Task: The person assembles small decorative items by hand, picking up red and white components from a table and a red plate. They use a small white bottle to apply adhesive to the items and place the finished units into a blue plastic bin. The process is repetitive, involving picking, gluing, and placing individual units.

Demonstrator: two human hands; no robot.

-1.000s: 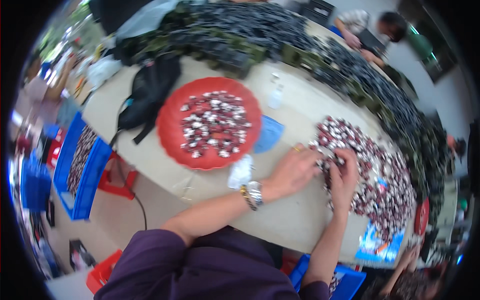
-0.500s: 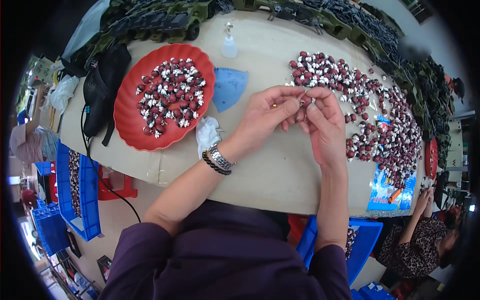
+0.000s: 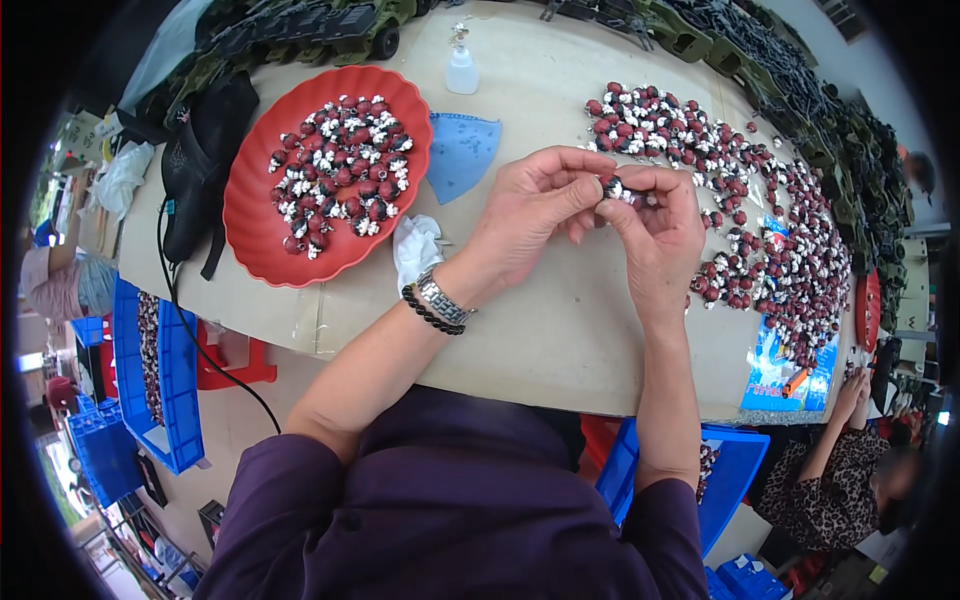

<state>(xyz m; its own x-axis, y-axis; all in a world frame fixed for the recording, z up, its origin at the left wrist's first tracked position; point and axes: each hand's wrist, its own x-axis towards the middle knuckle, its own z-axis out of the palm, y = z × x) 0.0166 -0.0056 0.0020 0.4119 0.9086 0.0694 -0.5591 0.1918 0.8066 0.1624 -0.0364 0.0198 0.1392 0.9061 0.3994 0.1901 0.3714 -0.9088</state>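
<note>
Right of centre, my left hand [image 3: 528, 215] and right hand [image 3: 657, 232] pinch one maroon-and-white piece [image 3: 613, 188], seemingly working it; the next move needs steadiness.

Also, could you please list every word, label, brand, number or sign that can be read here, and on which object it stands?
Blue sheet, partly under the pile of pieces: red lettering along its lower edge; I do not copy wording.
Pale boxlike thing, far left: marks too small to read.
Small bottle: no lettering that can be read.
Piece between left hand and right hand: none visible.
</note>
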